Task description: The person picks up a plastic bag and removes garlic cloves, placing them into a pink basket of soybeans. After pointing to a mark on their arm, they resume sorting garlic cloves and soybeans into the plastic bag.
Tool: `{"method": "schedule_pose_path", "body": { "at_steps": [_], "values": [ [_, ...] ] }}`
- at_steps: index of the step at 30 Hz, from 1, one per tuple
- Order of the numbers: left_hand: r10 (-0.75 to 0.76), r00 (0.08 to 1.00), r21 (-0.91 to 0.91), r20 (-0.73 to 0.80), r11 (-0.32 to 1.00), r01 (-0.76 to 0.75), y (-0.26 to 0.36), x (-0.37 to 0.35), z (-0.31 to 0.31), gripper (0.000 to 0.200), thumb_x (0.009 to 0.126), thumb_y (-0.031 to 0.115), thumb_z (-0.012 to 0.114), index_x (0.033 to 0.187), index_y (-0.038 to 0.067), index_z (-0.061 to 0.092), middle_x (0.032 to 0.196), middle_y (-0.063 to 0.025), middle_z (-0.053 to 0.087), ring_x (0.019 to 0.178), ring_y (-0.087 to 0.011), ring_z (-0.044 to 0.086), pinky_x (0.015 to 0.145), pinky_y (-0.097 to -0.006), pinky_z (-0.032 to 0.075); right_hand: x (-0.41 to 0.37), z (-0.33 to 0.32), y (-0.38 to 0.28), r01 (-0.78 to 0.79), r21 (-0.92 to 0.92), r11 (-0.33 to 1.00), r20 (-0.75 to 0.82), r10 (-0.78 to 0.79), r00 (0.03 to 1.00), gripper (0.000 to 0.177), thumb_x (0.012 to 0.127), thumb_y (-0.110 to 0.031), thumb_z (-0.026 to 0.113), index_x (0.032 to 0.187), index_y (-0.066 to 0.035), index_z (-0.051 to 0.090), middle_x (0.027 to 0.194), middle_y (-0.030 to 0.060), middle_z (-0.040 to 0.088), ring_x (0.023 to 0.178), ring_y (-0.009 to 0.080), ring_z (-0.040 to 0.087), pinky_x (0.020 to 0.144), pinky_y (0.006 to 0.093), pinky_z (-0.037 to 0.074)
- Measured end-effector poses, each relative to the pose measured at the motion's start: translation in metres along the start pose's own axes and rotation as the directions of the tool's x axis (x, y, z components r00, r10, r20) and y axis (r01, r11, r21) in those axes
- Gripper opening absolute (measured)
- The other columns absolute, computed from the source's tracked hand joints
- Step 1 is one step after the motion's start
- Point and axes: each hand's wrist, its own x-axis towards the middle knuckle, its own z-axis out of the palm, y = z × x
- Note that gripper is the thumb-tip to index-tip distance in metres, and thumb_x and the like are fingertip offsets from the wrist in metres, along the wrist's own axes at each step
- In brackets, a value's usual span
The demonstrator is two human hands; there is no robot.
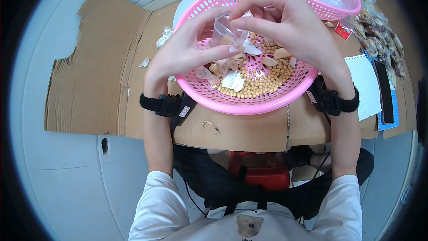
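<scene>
A small clear zip-lock bag (pixel 223 33) is held up over the pink basket (pixel 247 108). My left hand (pixel 189 44) grips its side, thumb in front. At the bag's top edge, the thumb and fingers of my right hand (pixel 294 29) are pinched together; my knuckles partly hide what lies between them. Below, the basket holds many soybeans (pixel 263 87), pale clove-like pieces (pixel 281 53) and white paper scraps with writing (pixel 233 81). What the bag contains is hard to make out.
A second pink basket (pixel 321 13) with clear plastic bags stands behind at the right. Nearby are a red packet (pixel 343 31), filled clear bags (pixel 379 35), a notebook (pixel 361 87) and a black phone (pixel 383 90). Flattened cardboard (pixel 98 76) covers the left side.
</scene>
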Motion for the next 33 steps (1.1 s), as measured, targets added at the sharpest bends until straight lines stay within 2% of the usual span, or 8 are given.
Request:
{"method": "schedule_pose_path", "body": {
  "at_steps": [4,7,10,12,15,16,22,33],
  "values": [
    [0.004,0.999,0.008,0.036,1.0,-0.004,0.008,0.0,0.0,0.073,0.09,0.021,0.079,0.151,-0.001,0.046,0.124,-0.0125,0.068,0.116,-0.0199,0.067,0.102,-0.0379,0.054,0.0,0.003,0.0,-0.026,-0.038,0.999,0.041,0.028,0.999,0.017,0.1,-0.015,0.068,0.109,0.0,0.07,0.088,-0.0023,0.063,0.077,0.0013,0.056,0.066,0.0197,0.045],
    [0.0,1.0,0.04,0.001,0.999,0.0,0.004,0.001,-0.001,0.066,0.094,0.019,0.076,0.15,-0.002,0.046,0.125,-0.0126,0.068,0.115,-0.0185,0.067,0.1,-0.036,0.055,0.004,0.006,0.005,0.11,-0.011,0.994,-0.158,-0.11,0.981,0.017,0.1,-0.017,0.068,0.101,0.0,0.07,0.081,-0.0035,0.062,0.072,0.0015,0.054,0.063,0.0207,0.043],
    [0.02,0.994,0.022,-0.111,1.0,-0.018,-0.002,0.005,-0.001,0.059,0.099,0.016,0.071,0.149,-0.001,0.045,0.126,-0.0121,0.068,0.115,-0.017,0.067,0.097,-0.0338,0.055,0.002,-0.007,-0.004,-0.155,0.005,0.988,-0.114,0.154,0.981,0.022,0.1,-0.021,0.068,0.094,0.0,0.069,0.076,-0.0032,0.059,0.07,0.0038,0.056,0.063,0.0226,0.045],
    [0.024,0.985,-0.02,-0.173,0.999,-0.027,-0.003,0.006,0.0,0.056,0.101,0.016,0.068,0.149,-0.001,0.044,0.126,-0.0118,0.068,0.114,-0.0165,0.067,0.096,-0.0328,0.055,-0.002,-0.003,-0.011,-0.343,-0.207,0.916,0.146,0.376,0.915,0.025,0.094,-0.019,0.065,0.109,0.0,0.07,0.096,0.0152,0.071,0.09,0.031,0.07,0.083,0.0416,0.056],
    [0.036,0.984,-0.046,-0.172,0.998,-0.045,-0.004,0.006,-0.001,0.056,0.103,0.015,0.066,0.15,-0.001,0.042,0.128,-0.0118,0.067,0.115,-0.0168,0.067,0.098,-0.0318,0.055,-0.006,0.005,-0.006,-0.068,-0.536,0.842,0.388,0.316,0.866,0.023,0.082,-0.011,0.07,0.102,-0.001,0.072,0.095,0.0163,0.073,0.091,0.0313,0.072,0.082,0.0407,0.057],
    [0.039,0.986,-0.046,-0.163,0.998,-0.047,-0.003,0.005,-0.001,0.056,0.103,0.015,0.066,0.15,-0.001,0.042,0.129,-0.0123,0.067,0.117,-0.017,0.066,0.098,-0.0318,0.055,-0.012,0.01,0.0,-0.044,-0.568,0.822,0.362,0.297,0.884,0.02,0.081,-0.008,0.076,0.099,-0.002,0.072,0.076,0.0106,0.068,0.073,0.0268,0.068,0.072,0.0392,0.053],
    [0.033,0.987,-0.067,-0.155,0.997,-0.043,-0.001,0.004,0.001,0.055,0.103,0.018,0.067,0.149,-0.001,0.043,0.129,-0.0112,0.066,0.119,-0.0163,0.064,0.101,-0.0328,0.052,-0.005,0.012,0.004,-0.095,-0.578,0.811,0.489,0.437,0.755,0.021,0.077,-0.006,0.076,0.096,-0.003,0.072,0.075,0.0098,0.069,0.072,0.0264,0.068,0.07,0.0388,0.054],
    [0.039,0.991,-0.062,-0.132,0.997,-0.047,-0.001,0.004,0.001,0.058,0.102,0.014,0.067,0.151,-0.002,0.04,0.13,-0.0147,0.066,0.12,-0.019,0.066,0.101,-0.0338,0.055,-0.007,0.014,0.008,-0.094,-0.557,0.825,0.447,0.393,0.803,0.008,0.079,-0.004,0.069,0.085,-0.001,0.073,0.075,0.0136,0.072,0.071,0.0274,0.07,0.067,0.0394,0.056]
  ]
}}
